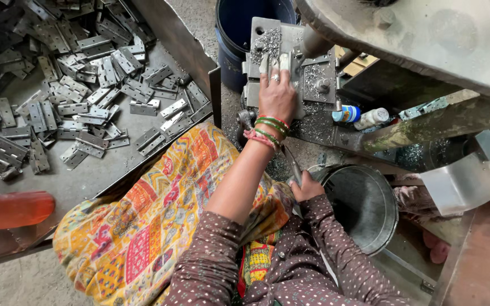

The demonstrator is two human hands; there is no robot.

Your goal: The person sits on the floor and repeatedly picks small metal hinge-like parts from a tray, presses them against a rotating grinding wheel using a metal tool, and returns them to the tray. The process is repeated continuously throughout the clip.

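Note:
My left hand (276,96), with bangles at the wrist, reaches forward onto a grey metal jig (319,73) strewn with metal shavings. Its fingertips hold a small pale hinge piece (283,60) against the jig's top. My right hand (306,188) is closed around the lower end of a thin metal lever (291,161) that runs up toward the machine. A yellow patterned cloth (160,209) covers my lap below both arms.
A flat tray (86,175) on the left holds several loose grey hinges (80,96). There is a blue bucket (235,34) behind the jig and a round metal pail (370,209) by my right hand. Two small bottles (359,116) lie right of the jig. An orange-red object (12,209) is at the left edge.

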